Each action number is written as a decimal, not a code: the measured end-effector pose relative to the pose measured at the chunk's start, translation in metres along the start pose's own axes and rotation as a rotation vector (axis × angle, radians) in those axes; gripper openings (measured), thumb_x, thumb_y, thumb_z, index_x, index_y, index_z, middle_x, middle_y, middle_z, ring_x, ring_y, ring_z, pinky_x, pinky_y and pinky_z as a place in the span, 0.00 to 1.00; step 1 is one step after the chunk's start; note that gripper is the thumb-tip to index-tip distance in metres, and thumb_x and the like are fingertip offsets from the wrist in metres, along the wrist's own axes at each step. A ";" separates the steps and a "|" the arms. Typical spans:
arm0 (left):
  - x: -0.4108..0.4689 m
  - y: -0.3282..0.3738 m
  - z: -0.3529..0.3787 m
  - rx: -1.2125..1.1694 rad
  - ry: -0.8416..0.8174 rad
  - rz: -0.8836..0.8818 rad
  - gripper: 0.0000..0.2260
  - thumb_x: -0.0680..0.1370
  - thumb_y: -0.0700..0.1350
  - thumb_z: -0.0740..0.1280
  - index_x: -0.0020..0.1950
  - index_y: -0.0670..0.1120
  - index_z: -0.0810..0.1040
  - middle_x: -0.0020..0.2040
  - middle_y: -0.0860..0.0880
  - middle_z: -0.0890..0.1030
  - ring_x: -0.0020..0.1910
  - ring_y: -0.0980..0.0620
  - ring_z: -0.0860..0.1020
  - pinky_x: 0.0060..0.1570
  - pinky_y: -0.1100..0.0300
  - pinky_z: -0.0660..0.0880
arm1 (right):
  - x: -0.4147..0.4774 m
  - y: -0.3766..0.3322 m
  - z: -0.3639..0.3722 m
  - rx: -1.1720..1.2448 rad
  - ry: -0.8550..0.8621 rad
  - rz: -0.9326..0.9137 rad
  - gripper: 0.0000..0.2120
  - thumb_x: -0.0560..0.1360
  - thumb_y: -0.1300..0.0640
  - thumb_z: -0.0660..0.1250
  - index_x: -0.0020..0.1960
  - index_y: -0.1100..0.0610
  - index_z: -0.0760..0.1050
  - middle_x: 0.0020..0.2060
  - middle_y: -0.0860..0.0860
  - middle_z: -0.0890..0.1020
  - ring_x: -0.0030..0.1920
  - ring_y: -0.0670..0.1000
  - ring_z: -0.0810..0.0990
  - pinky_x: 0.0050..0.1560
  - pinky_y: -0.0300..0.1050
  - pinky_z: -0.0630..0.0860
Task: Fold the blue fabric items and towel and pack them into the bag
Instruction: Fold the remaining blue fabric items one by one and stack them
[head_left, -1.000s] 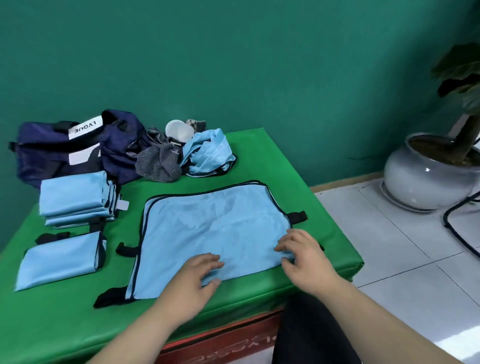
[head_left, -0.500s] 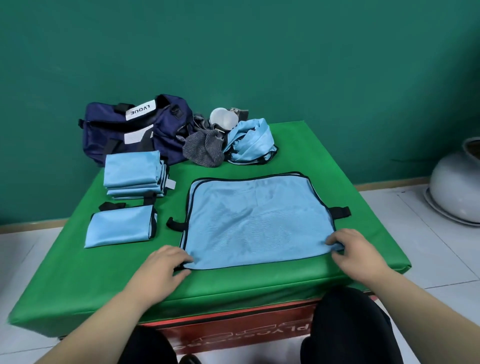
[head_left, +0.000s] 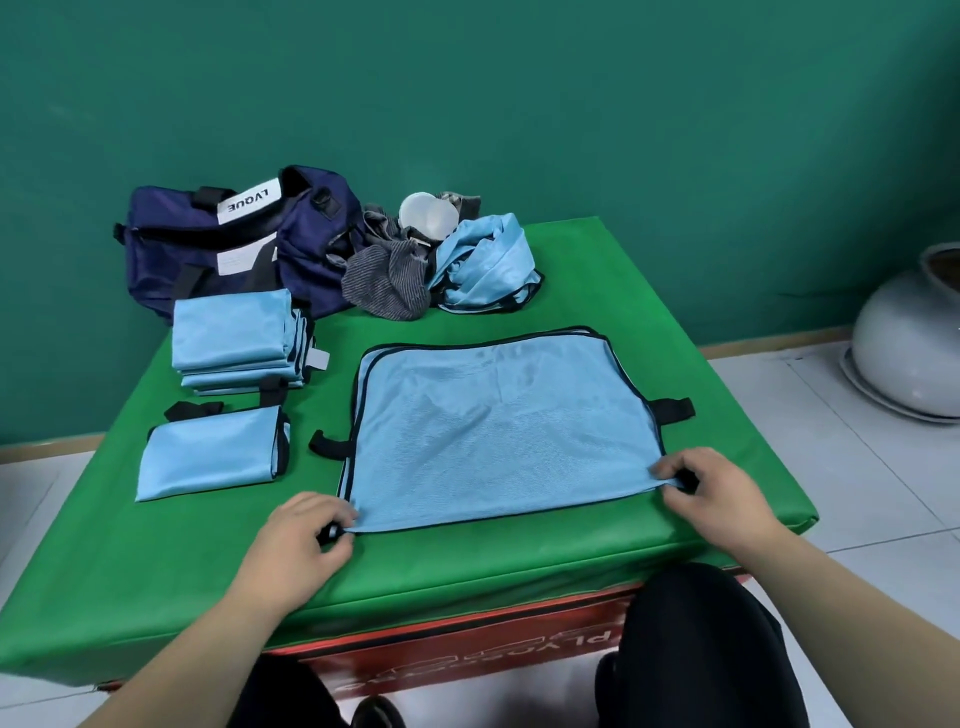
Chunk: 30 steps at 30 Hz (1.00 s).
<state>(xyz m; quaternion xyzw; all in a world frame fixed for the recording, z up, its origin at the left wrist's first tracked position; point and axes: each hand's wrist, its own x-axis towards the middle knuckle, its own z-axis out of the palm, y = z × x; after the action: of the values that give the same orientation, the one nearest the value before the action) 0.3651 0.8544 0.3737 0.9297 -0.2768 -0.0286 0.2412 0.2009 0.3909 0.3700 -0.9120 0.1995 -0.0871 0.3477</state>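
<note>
Fold step in hand: blue fabric (head_left: 498, 431) lay flat on the table (head_left: 156, 571); L hand (head_left: 306, 540) and R hand (head_left: 711, 493) — well apart — each pinched a near corner. Next move probably needed both corners carried evenly to the far edge.

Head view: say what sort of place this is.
Probably an indoor room set up for folding: a green padded table against a teal painted wall, white tiled floor, grey ceramic pot.

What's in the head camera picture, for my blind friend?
The left hand and right hand pinch the near corners of a blue fabric sheet on a green table. Folded blue pieces and a navy bag lie nearby.
</note>
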 end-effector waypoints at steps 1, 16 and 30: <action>0.000 -0.001 0.001 0.004 0.007 0.004 0.13 0.69 0.41 0.77 0.42 0.59 0.78 0.49 0.71 0.76 0.51 0.61 0.76 0.55 0.58 0.72 | 0.000 0.001 0.001 -0.001 0.005 -0.003 0.15 0.70 0.64 0.73 0.43 0.43 0.77 0.48 0.40 0.82 0.50 0.38 0.79 0.49 0.31 0.71; 0.004 0.004 0.001 0.001 -0.001 -0.028 0.19 0.69 0.39 0.76 0.38 0.63 0.73 0.48 0.65 0.80 0.52 0.59 0.76 0.53 0.62 0.69 | 0.005 0.000 0.005 -0.011 0.036 0.039 0.10 0.71 0.61 0.73 0.40 0.46 0.77 0.47 0.42 0.82 0.48 0.44 0.80 0.45 0.36 0.71; -0.033 0.022 -0.052 0.010 -0.024 0.130 0.17 0.69 0.39 0.76 0.36 0.61 0.74 0.44 0.64 0.81 0.53 0.63 0.76 0.53 0.76 0.68 | -0.043 -0.026 -0.054 -0.052 -0.008 -0.035 0.15 0.68 0.63 0.73 0.39 0.43 0.75 0.46 0.32 0.82 0.51 0.35 0.79 0.52 0.35 0.71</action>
<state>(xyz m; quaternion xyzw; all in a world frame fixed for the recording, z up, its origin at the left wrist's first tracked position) 0.3361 0.8782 0.4269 0.9107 -0.3395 -0.0228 0.2343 0.1539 0.3940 0.4269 -0.9245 0.1843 -0.0841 0.3230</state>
